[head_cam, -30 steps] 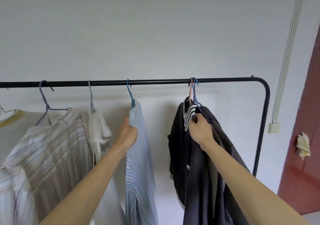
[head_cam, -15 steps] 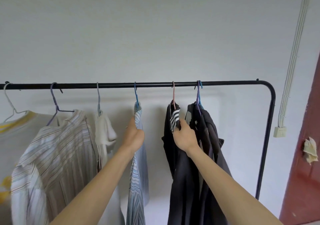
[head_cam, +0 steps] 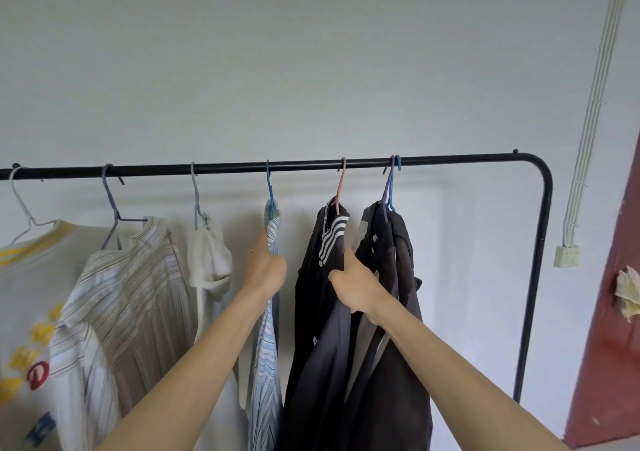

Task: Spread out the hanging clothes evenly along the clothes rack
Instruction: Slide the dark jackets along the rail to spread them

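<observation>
A black clothes rack bar (head_cam: 304, 165) runs across the view and bends down at the right. My left hand (head_cam: 265, 268) grips the blue-striped shirt (head_cam: 266, 364) that hangs on a blue hanger. My right hand (head_cam: 356, 286) grips the black jacket with white stripes (head_cam: 320, 277) on a pink hanger (head_cam: 341, 187). Right of it two dark grey garments (head_cam: 398, 260) hang together on a purple and a blue hanger. To the left hang a white garment (head_cam: 209, 256), a beige striped shirt (head_cam: 138, 294) and a white printed T-shirt (head_cam: 27, 294).
The rack's right post (head_cam: 535, 277) stands close to the white wall. Cable conduits (head_cam: 588, 111) run down to a socket box (head_cam: 567, 255). A dark red door (head_cam: 609, 312) with a crumpled paper scrap is at the right edge. A bare stretch of bar lies right of the last hangers.
My right hand pulled the black striped jacket on its pink hanger leftward, away from the two grey garments. The left hand kept hold of the blue-striped shirt.
</observation>
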Demonstrator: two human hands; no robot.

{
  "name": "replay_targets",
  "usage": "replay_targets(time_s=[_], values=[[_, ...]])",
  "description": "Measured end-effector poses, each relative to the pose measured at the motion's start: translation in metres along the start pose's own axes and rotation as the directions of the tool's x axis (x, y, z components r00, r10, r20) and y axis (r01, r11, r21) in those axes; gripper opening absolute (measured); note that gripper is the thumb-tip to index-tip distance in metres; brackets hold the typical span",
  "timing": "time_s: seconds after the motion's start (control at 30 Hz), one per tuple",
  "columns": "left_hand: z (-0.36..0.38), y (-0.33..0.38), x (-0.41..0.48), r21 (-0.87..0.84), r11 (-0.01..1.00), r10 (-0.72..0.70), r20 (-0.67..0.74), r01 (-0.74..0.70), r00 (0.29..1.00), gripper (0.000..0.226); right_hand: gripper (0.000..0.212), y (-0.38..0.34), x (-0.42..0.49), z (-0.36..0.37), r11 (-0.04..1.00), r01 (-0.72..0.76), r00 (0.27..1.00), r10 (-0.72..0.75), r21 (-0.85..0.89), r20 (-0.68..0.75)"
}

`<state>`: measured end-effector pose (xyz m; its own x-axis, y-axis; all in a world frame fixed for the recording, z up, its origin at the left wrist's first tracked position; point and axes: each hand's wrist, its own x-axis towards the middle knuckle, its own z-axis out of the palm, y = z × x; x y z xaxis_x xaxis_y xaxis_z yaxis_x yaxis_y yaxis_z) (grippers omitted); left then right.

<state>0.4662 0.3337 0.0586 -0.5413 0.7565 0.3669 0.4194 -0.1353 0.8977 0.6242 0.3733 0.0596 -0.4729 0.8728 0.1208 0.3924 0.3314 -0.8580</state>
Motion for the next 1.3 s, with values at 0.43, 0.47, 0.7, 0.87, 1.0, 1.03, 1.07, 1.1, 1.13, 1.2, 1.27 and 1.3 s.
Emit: replay_targets(time_s=[0.43, 0.47, 0.7, 0.87, 1.0, 1.03, 1.07, 1.1, 1.13, 1.2, 1.27, 1.3], values=[[0.006, 0.000, 0.000, -0.025, 0.999, -0.029, 0.060, 0.030, 0.998, 0.088, 0.025, 0.006, 0.004, 0.003, 0.967, 0.035, 0.993, -0.063, -0.254, -0.101], [0.006, -0.001, 0.001, -0.027, 0.999, -0.039, 0.057, 0.041, 0.998, 0.088, 0.026, 0.006, 0.004, 0.003, 0.962, 0.033, 0.992, -0.064, -0.273, -0.106], [0.014, 0.000, 0.002, -0.035, 0.997, -0.061, 0.046, 0.063, 0.997, 0.084, 0.011, 0.006, 0.002, -0.002, 0.948, 0.025, 0.993, -0.060, -0.317, -0.101], [0.014, 0.002, 0.002, -0.064, 0.997, -0.029, 0.039, 0.031, 0.999, 0.086, 0.015, 0.006, 0.002, -0.005, 0.946, 0.019, 0.993, -0.055, -0.324, -0.104], [0.015, 0.004, 0.001, -0.078, 0.996, -0.047, 0.038, 0.050, 0.998, 0.086, 0.014, 0.007, 0.002, -0.005, 0.947, 0.011, 0.992, -0.049, -0.321, -0.112], [0.015, 0.005, 0.001, -0.076, 0.996, -0.051, 0.031, 0.054, 0.998, 0.086, 0.015, 0.006, 0.002, -0.005, 0.948, 0.008, 0.993, -0.046, -0.319, -0.113], [0.015, 0.004, 0.001, -0.076, 0.995, -0.057, 0.030, 0.059, 0.998, 0.086, 0.017, 0.006, 0.002, -0.005, 0.950, 0.005, 0.993, -0.043, -0.312, -0.113], [0.015, 0.003, 0.001, -0.064, 0.996, -0.055, 0.032, 0.057, 0.998, 0.087, 0.020, 0.007, 0.002, -0.005, 0.952, 0.004, 0.993, -0.040, -0.305, -0.113], [0.015, 0.001, 0.003, -0.056, 0.997, -0.053, 0.035, 0.055, 0.998, 0.088, 0.024, 0.007, 0.002, -0.005, 0.955, 0.002, 0.993, -0.038, -0.298, -0.114], [0.015, -0.001, 0.004, -0.035, 0.998, -0.057, 0.032, 0.058, 0.998, 0.088, 0.028, 0.007, 0.001, -0.005, 0.957, 0.000, 0.993, -0.035, -0.289, -0.115], [0.013, 0.000, 0.003, -0.031, 0.998, -0.054, 0.041, 0.055, 0.998, 0.089, 0.031, 0.007, 0.001, -0.005, 0.958, 0.005, 0.993, -0.039, -0.287, -0.114], [0.012, 0.001, 0.003, -0.034, 0.998, -0.046, 0.044, 0.048, 0.998, 0.089, 0.032, 0.006, 0.000, -0.005, 0.958, 0.009, 0.993, -0.042, -0.287, -0.110]])
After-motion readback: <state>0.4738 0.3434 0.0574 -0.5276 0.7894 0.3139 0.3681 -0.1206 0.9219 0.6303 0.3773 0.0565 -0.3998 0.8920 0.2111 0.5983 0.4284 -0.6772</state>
